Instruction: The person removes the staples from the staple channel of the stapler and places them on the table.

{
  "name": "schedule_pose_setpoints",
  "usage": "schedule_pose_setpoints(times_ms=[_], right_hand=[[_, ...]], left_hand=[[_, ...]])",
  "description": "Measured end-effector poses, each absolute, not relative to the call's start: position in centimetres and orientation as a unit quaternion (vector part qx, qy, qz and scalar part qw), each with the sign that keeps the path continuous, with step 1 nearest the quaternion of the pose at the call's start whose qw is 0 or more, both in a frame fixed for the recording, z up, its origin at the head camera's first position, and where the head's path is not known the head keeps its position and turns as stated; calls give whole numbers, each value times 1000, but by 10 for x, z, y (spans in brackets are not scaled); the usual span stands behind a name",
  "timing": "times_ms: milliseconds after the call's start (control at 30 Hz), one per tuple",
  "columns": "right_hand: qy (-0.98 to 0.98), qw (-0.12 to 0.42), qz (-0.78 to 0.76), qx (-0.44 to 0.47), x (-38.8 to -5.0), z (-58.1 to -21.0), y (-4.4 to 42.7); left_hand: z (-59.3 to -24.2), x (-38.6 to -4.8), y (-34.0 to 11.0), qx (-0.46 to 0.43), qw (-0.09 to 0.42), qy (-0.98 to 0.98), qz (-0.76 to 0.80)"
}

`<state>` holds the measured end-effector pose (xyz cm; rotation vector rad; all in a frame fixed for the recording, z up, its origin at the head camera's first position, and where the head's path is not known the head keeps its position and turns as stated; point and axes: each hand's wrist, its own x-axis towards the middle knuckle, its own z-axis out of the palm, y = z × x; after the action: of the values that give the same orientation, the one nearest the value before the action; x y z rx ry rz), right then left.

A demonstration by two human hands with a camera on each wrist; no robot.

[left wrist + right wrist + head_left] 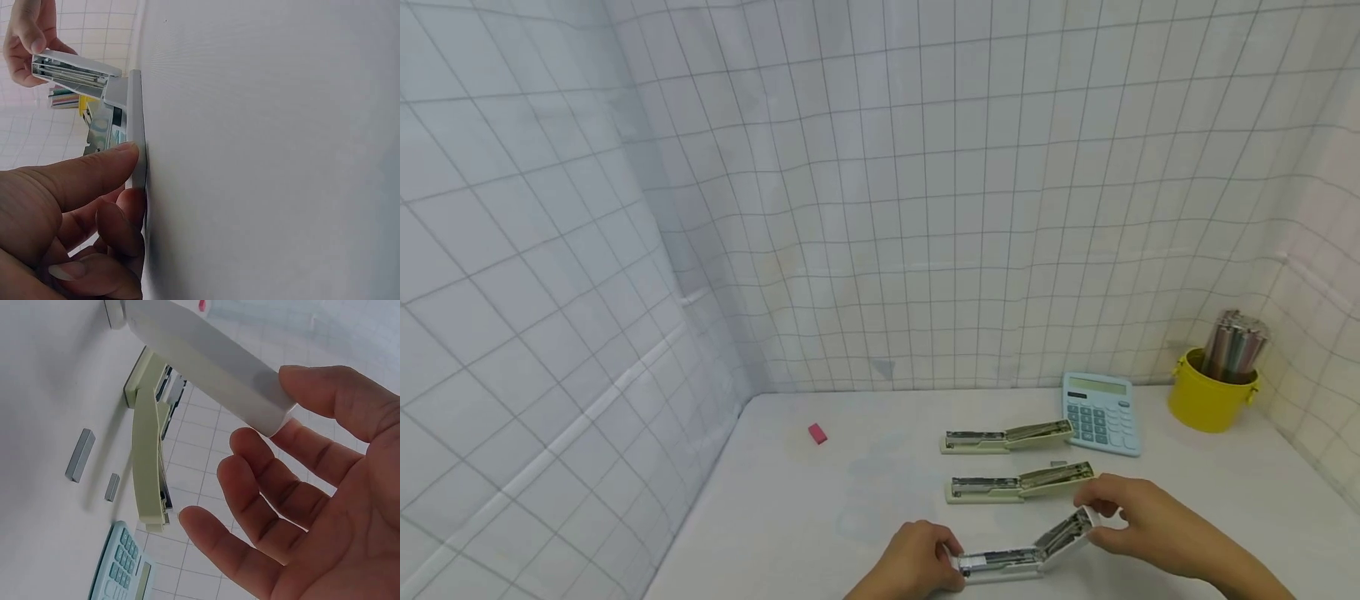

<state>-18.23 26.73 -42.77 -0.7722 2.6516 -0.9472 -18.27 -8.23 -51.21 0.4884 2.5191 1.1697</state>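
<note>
A white stapler (1003,565) lies opened out near the front of the table, its top arm swung up and to the right. My left hand (913,560) pinches the left end of its base, thumb on one side and fingers on the other in the left wrist view. With thumb and forefinger, my right hand (1142,527) grips the tip of the raised top arm (206,365); the other fingers are loosely bent beneath it. Behind it are two pale green staplers, a nearer one (985,492) and a farther one (977,444), both opened out.
Two short staple strips, one longer (80,455) and one shorter (112,487), lie by a green stapler. A light blue calculator (1123,421) sits at the back, beside a yellow bucket (1206,404) of pencil-like sticks (1234,346). A pink eraser (817,433) lies to the left.
</note>
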Motion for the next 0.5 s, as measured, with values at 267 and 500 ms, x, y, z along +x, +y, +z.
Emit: schedule_pose_setpoints(times_ms=[267,500], right_hand=[[907,149,-331,-214,-184,-436,283],[903,183,-338,-195,-184,-453,298]], left_hand=[[-512,-182,-84,168,156,882,413],[-512,-183,-83,160,163,881,415]])
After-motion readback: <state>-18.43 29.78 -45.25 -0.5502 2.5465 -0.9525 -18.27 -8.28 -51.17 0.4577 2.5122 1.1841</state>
